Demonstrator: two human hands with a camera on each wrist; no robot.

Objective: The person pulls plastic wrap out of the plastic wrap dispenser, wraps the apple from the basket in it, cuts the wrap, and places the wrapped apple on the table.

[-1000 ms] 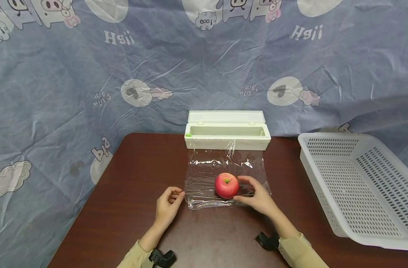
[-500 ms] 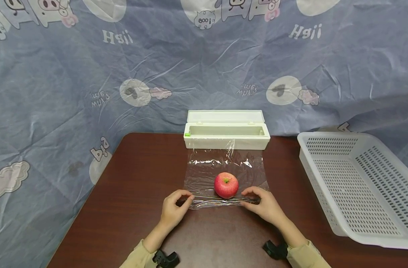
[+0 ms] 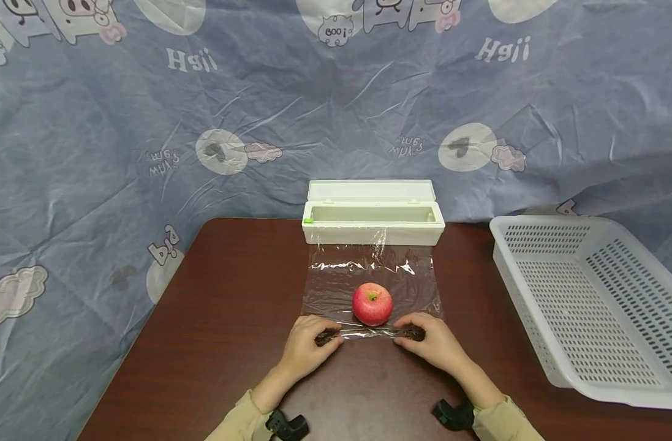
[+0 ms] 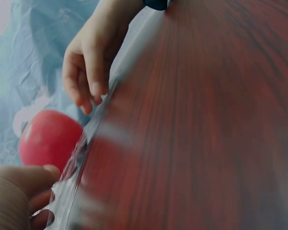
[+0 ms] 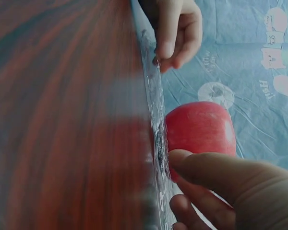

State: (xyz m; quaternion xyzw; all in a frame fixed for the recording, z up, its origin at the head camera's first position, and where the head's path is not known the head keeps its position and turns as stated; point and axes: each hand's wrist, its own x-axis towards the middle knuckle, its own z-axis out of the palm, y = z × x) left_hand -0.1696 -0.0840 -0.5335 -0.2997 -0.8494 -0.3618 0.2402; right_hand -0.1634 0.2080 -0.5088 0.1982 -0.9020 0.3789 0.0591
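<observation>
Left hand [image 3: 308, 344] nearer right hand [image 3: 432, 343]; both pinch film [image 3: 330, 288] along near edge, gap between.

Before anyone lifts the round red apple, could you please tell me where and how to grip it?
I'd come from above and grip the round red apple across its widest part, left and right: it sits stem end up, its rounded flanks exposed, while the left hand and right hand pinch the clear plastic film near its front.

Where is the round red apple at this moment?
In the head view, the apple lies slightly right of centre on the clear plastic film, just beyond the left hand and right hand.
</observation>
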